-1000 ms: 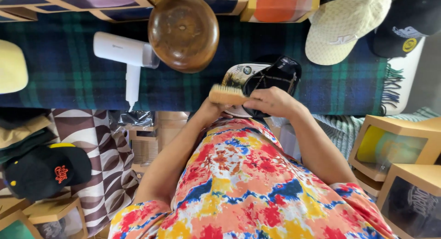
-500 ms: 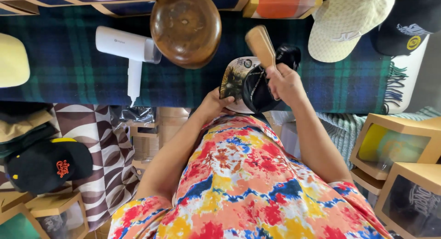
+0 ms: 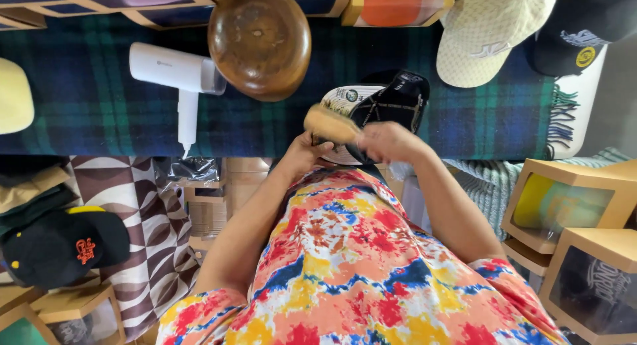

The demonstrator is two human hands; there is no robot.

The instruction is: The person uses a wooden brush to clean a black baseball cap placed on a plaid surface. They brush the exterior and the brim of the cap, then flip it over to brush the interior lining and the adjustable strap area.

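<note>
Cap (image 3: 388,106), black with a pale patterned underside to its brim, sits at the near edge of the plaid blanket (image 3: 99,113) on the table, crown turned away from the person; left hand (image 3: 306,152) grips it from below at the brim, fingers closed on the brim edge (thumb side hidden, so how firm the clamp is I cannot tell); this appears to steady the cap against the brush strokes. Right hand (image 3: 388,140) is wrapped around the wooden brush (image 3: 332,125), fingers clamped on its back, bristles laid against the brim near the crown seam; brush is blurred, angled across the brim.

Surroundings: brown wooden dome-shaped block (image 3: 260,40) just beyond the cap, apart from it; white hair dryer (image 3: 178,76) lying further left on the blanket, nozzle toward the block; cream cap (image 3: 494,33) and a dark cap (image 3: 580,26) to the right, well apart; yellow cap (image 3: 14,96) at far left; black cap with orange emblem (image 3: 63,242) on lower shelving; wooden display boxes (image 3: 570,199) at right. Nothing stands between hands and cap; the block is the nearest obstacle.
</note>
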